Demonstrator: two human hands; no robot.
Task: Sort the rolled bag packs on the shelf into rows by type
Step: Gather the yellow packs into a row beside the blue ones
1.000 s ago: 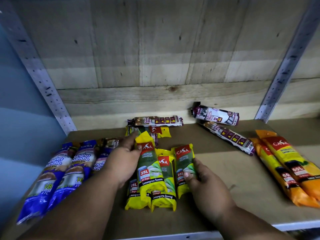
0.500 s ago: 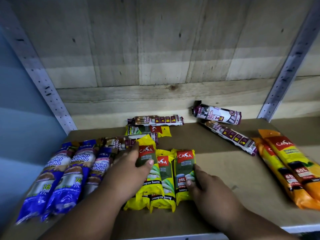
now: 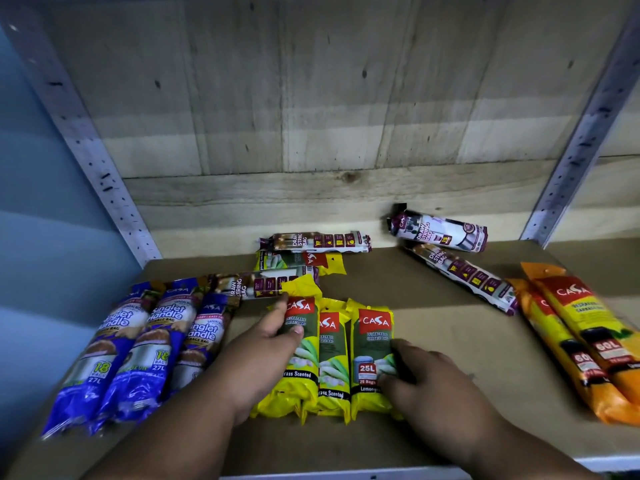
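Observation:
Three yellow 25L packs lie side by side at the front middle of the shelf. My left hand (image 3: 266, 344) grips the left yellow pack (image 3: 299, 310), thumb across its label. My right hand (image 3: 426, 379) presses on the right yellow pack (image 3: 372, 337) at its lower right side. The middle yellow pack (image 3: 330, 355) lies between them. Three blue singlet-handle packs (image 3: 138, 344) lie in a row at the left. Two orange 60L packs (image 3: 581, 337) lie at the right. Another yellow pack (image 3: 311, 261) lies behind among brown draw-string packs (image 3: 318, 241).
Two more draw-string packs (image 3: 460, 268) lie at the back right, one (image 3: 438, 230) against the wooden back wall. One draw-string pack (image 3: 256, 284) lies behind the blue row. Metal uprights (image 3: 575, 157) frame the shelf. The shelf's front edge (image 3: 346, 474) runs just under my wrists.
The left yellow pack has come down level with the other two. My left hand slid along it and my right hand shifted slightly on the right pack.

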